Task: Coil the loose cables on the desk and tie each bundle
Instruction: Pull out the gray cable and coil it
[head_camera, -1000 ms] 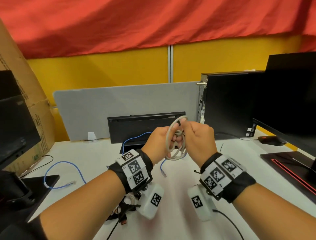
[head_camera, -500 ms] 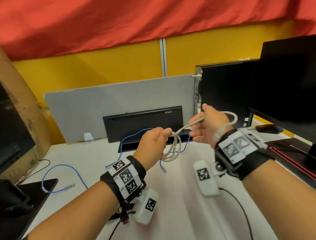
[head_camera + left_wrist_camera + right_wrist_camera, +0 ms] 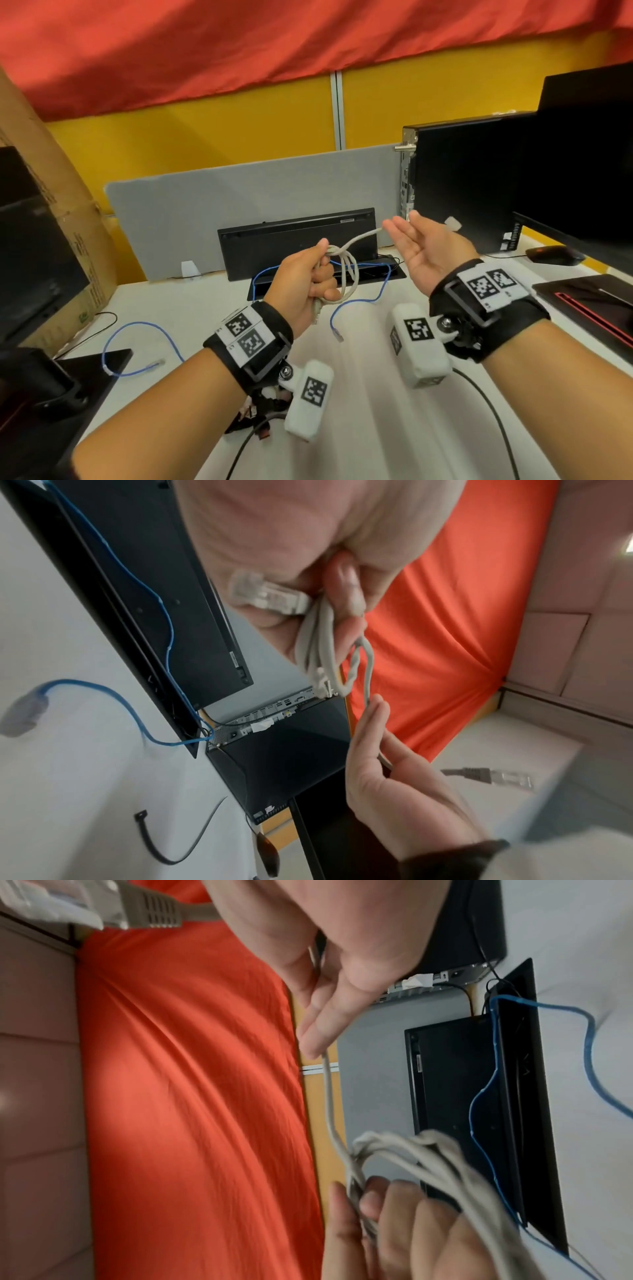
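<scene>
A person's left hand (image 3: 310, 279) is raised above a white desk (image 3: 363, 394), fingers curled tightly around a small coil of grey network cable (image 3: 347, 274). The coil's loops hang down from the fist, and a knot sits at its top. From that knot the cable's free tail (image 3: 363, 237) runs up and to the right, straight across the palm side of the right hand (image 3: 423, 251). The right hand's fingers are nearly straight and spread, palm up; the tail passes between them, and its clear plug (image 3: 452, 224) sticks out behind the hand. A loose blue network cable (image 3: 137, 342) lies on the desk, uncoiled.
</scene>
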